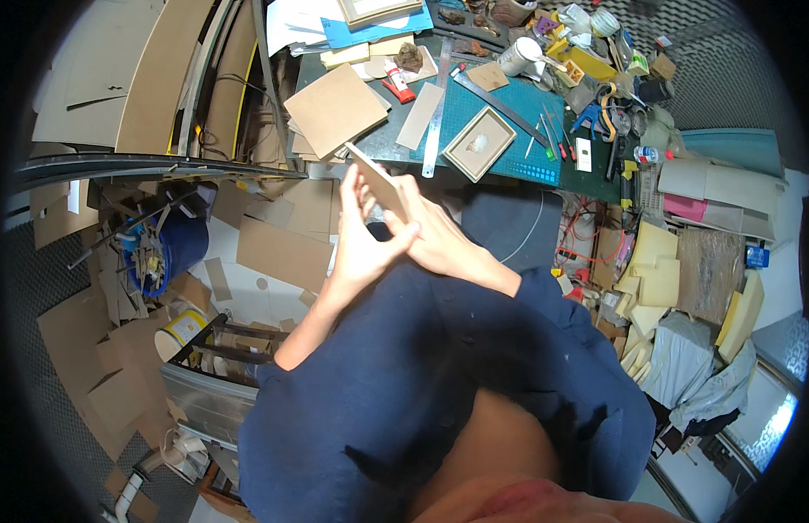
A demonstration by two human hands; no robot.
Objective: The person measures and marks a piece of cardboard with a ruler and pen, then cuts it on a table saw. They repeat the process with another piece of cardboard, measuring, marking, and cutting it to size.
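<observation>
A thin rectangular board, seen nearly edge-on, is held up in front of my body, just short of the workbench. My right hand grips its right side. On its left is my left hand, fingers raised beside the board and thumb stretched across its lower end to my right hand. Whether the left fingers press on the board is hard to see. Beyond the board's upper end lies a stack of square brown boards. A shallow open box with a small pale lump inside rests on the green cutting mat.
A steel ruler, a dark straightedge, a narrow board strip and a red-and-white tube lie on the bench. Slim hand tools sit right. A blue bin of offcuts stands left, near cardboard sheets.
</observation>
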